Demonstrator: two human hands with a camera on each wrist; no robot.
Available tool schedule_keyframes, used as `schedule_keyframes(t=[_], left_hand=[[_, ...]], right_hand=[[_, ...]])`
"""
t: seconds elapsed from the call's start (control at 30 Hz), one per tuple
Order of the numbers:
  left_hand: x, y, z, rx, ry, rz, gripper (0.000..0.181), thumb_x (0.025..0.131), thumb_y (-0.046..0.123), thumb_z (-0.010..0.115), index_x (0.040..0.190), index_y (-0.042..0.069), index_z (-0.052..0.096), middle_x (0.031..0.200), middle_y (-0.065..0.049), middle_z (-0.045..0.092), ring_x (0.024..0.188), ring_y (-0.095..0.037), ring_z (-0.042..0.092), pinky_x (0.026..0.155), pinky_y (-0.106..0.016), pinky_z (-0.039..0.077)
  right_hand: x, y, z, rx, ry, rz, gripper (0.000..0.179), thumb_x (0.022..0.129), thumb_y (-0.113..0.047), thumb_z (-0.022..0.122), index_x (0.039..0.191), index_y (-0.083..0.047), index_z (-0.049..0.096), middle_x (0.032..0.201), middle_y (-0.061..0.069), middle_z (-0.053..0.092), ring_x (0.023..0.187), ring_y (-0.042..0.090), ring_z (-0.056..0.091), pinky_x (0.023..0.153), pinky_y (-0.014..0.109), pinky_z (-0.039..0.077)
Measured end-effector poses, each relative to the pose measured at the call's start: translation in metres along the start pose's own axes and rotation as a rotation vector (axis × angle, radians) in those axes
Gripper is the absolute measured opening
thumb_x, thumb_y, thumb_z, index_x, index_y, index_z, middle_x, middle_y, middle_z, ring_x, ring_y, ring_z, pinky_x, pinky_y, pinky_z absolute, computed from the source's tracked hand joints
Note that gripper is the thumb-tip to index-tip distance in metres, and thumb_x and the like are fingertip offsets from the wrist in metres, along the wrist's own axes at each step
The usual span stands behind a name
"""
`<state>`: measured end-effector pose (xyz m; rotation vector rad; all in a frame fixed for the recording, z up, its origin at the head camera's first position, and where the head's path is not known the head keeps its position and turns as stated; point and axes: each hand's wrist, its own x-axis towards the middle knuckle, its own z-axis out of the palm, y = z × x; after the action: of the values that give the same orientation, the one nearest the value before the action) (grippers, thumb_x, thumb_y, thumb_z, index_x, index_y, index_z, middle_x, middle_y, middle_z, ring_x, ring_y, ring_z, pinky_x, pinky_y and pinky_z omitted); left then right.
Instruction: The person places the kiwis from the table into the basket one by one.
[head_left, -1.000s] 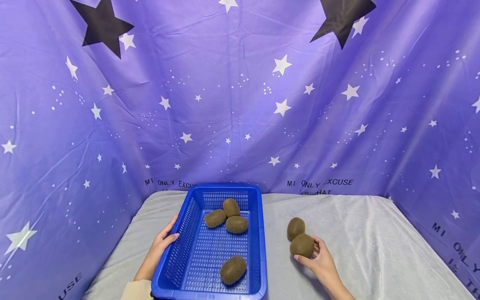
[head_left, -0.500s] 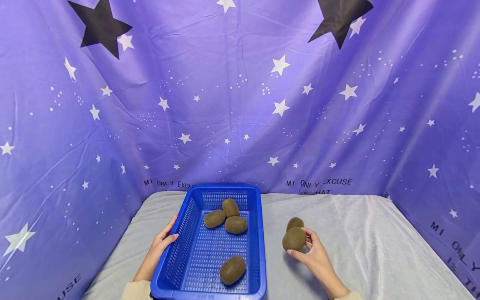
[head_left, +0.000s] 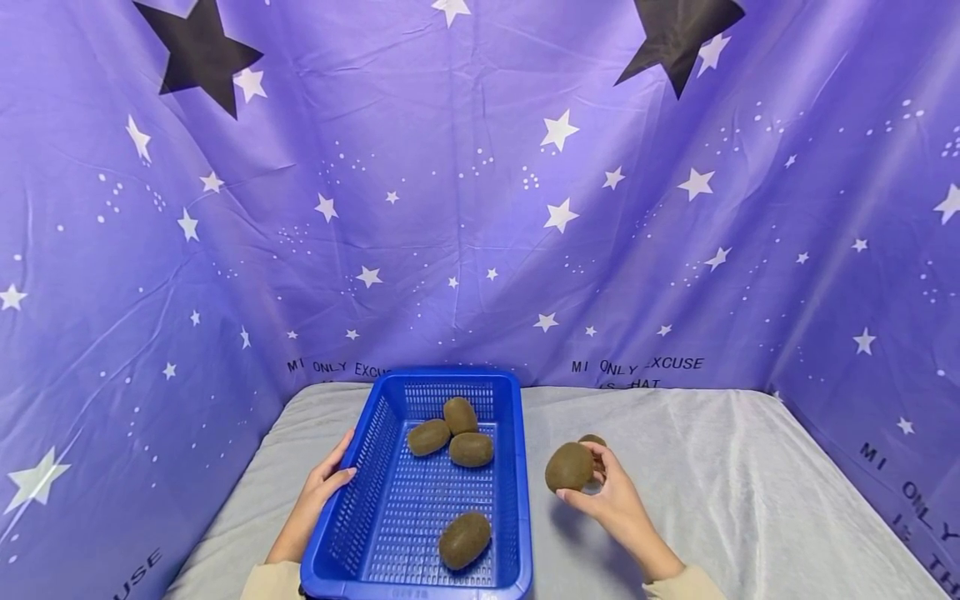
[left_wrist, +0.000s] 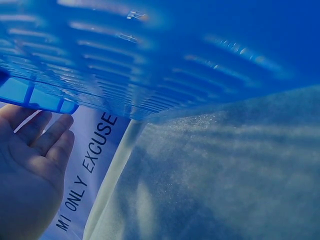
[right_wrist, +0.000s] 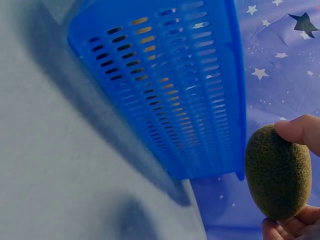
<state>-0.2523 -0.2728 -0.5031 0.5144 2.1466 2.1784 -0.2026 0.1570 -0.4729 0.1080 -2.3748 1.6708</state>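
Observation:
A blue plastic basket stands on the grey cloth, its side walls slotted. My left hand holds its left rim; in the left wrist view the fingers reach up beneath that rim. Three kiwis lie together at the basket's far end, and another kiwi lies alone near its front right. My right hand grips a kiwi between thumb and fingers, raised above the cloth to the right of the basket. Behind that hand, a second kiwi is mostly hidden.
Grey cloth covers the surface and extends to the right of the basket. A purple curtain with stars and printed words hangs at the back and along both sides.
My right hand has carried its kiwi up and leftward, closer to the basket, and now covers most of the kiwi behind. The left hand and basket stay put.

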Motion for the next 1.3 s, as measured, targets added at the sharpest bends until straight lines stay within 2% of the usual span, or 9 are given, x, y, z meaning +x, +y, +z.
schedule_keyframes(t=[0.13,0.37,0.47,0.57,0.8,1.3], left_hand=[[0.0,0.0,0.0,0.003,0.007,-0.003,0.062,0.097,0.006,0.043,0.15,0.001,0.012,0.154,-0.018,0.013,0.12,0.004,0.044,0.09,-0.021,0.045],[0.0,0.0,-0.001,0.0,0.014,-0.005,0.062,0.097,0.006,0.043,0.15,0.0,0.011,0.146,0.003,0.03,0.118,0.002,0.046,0.089,-0.022,0.046],[0.0,-0.001,-0.001,0.009,0.023,0.001,0.062,0.097,0.005,0.044,0.15,-0.001,0.012,0.142,0.007,0.034,0.117,0.002,0.047,0.089,-0.022,0.046],[0.0,-0.001,0.0,0.018,0.029,-0.011,0.062,0.097,0.006,0.044,0.15,0.001,0.013,0.145,0.003,0.032,0.117,0.002,0.047,0.089,-0.022,0.046],[0.0,0.0,0.0,0.036,0.034,-0.023,0.062,0.097,0.006,0.044,0.15,0.001,0.013,0.153,-0.023,0.014,0.117,0.003,0.046,0.088,-0.021,0.045],[0.0,0.001,0.0,0.023,0.027,-0.04,0.062,0.097,0.006,0.043,0.151,0.004,0.013,0.153,-0.023,0.013,0.117,0.003,0.046,0.088,-0.022,0.046]], right_hand=[[0.003,-0.007,0.004,0.035,-0.008,-0.013,0.072,0.063,-0.007,0.085,0.125,0.001,0.049,0.117,0.013,0.057,0.104,0.02,0.054,0.091,0.027,0.044],[0.007,-0.018,0.011,0.046,-0.039,-0.023,0.075,0.064,-0.011,0.085,0.128,0.002,0.047,0.121,0.015,0.055,0.11,0.025,0.055,0.099,0.042,0.04],[0.009,-0.022,0.014,0.05,-0.057,-0.022,0.076,0.066,-0.012,0.085,0.13,0.002,0.047,0.122,0.014,0.055,0.112,0.026,0.054,0.103,0.044,0.036],[0.011,-0.026,0.018,0.062,-0.075,-0.017,0.076,0.066,-0.013,0.085,0.131,0.0,0.047,0.123,0.013,0.056,0.113,0.026,0.053,0.104,0.043,0.035],[0.014,-0.035,0.029,0.04,-0.092,-0.038,0.074,0.066,-0.016,0.085,0.13,-0.004,0.049,0.123,0.011,0.056,0.114,0.026,0.051,0.101,0.045,0.037],[0.017,-0.04,0.047,0.069,-0.184,-0.076,0.077,0.066,-0.017,0.085,0.133,-0.004,0.049,0.128,0.01,0.056,0.117,0.026,0.052,0.102,0.045,0.037]])
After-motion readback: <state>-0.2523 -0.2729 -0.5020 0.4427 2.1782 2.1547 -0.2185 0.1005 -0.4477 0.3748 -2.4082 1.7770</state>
